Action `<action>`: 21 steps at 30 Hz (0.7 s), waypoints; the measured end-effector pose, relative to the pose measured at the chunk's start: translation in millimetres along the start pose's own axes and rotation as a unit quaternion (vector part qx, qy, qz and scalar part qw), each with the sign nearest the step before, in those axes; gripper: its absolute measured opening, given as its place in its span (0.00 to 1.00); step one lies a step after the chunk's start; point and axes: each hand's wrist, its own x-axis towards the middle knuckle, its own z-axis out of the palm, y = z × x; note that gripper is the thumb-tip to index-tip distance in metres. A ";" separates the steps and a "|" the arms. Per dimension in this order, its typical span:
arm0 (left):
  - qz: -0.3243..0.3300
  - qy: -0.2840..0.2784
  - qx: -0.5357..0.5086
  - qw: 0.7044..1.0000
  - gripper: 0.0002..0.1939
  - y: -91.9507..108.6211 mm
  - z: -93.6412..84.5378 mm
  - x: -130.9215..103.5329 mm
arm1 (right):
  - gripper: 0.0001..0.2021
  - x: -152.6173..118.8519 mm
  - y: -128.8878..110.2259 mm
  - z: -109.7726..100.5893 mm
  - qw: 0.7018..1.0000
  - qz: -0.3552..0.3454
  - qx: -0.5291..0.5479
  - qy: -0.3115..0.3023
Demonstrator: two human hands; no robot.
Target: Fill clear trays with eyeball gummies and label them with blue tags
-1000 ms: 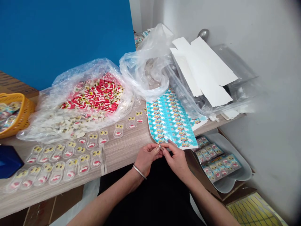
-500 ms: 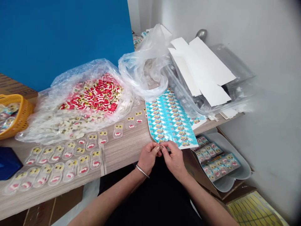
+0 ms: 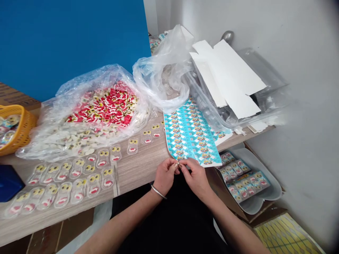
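Note:
My left hand [image 3: 166, 176] and my right hand [image 3: 194, 175] meet at the table's front edge, fingertips pinched together. Whatever small thing sits between them is hidden by the fingers. Just beyond them lies a sheet of blue printed stickers [image 3: 189, 137], its near edge close to my fingertips. Left of my hands, clear plastic blister shells [image 3: 78, 190] stand in rows, each with yellow eye pieces and a red-and-white mouth piece. A single filled shell [image 3: 132, 146] lies nearer the sheet. Behind the rows spreads an open plastic bag [image 3: 106, 106] of loose red, white and yellow pieces.
A yellow basket [image 3: 22, 130] of packed pieces and a dark blue object [image 3: 10, 183] are at the left. White folded card [image 3: 230, 79] rests on a clear plastic tub [image 3: 212, 109]. Below right, a lined box holds packed cards [image 3: 249, 187]. A blue panel [image 3: 71, 38] stands behind.
Both hands stay together at the table edge, with only slight shifts of the fingers. The view has moved a little; the things on the table lie as before.

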 end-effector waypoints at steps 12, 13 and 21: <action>-0.005 -0.011 -0.001 1.000 0.05 -8.5 -1.3 1.0 | 0.09 6.6 6.9 7.3 0.993 0.070 0.092 0.019; -0.014 -0.009 -0.002 1.000 0.05 -10.0 -3.2 0.3 | 0.10 6.8 8.7 7.0 0.991 0.081 0.107 0.026; 0.331 0.086 0.371 0.863 0.11 11.1 -15.1 -17.8 | 0.12 5.5 14.9 3.2 0.969 0.133 0.199 0.053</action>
